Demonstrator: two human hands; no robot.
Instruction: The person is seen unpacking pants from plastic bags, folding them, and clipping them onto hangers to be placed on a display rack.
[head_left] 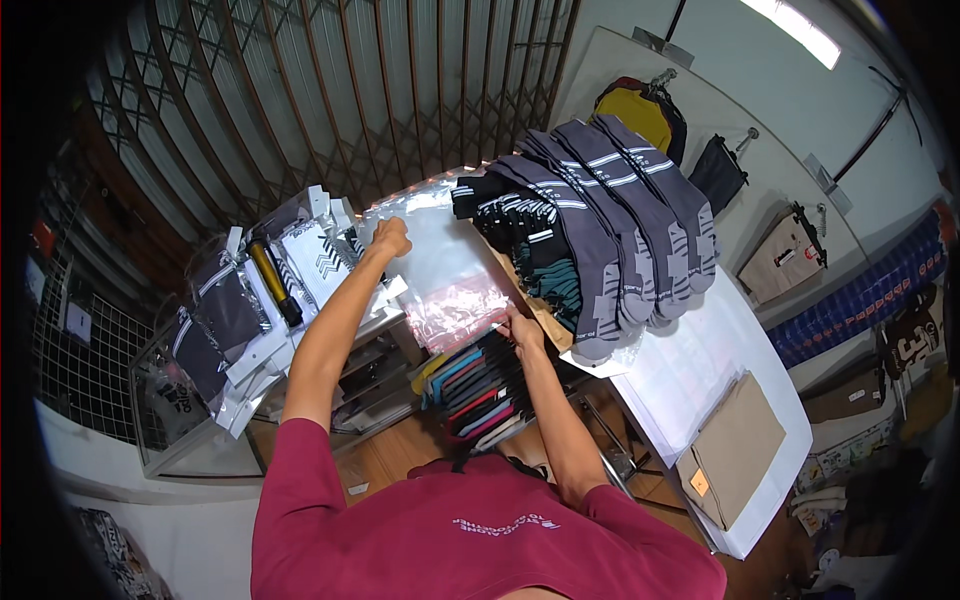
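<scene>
Clear plastic bags lie on the surface between my hands, shiny and pinkish at their near end. At their far left edge my left hand is closed with its fingers curled on the plastic. My right hand pinches the near right corner of the plastic, beside an open cardboard box. Inside that box are folded black and teal socks with white stripes. Long grey socks with white bands lie in a row across the box, just right of my right hand. The fingertips of both hands are partly hidden.
Packaged socks are heaped on a glass case at the left, with a black-and-yellow roll on top. Below the plastic hang several coloured garments. Folded tan trousers lie on the white table. A folding metal gate stands behind.
</scene>
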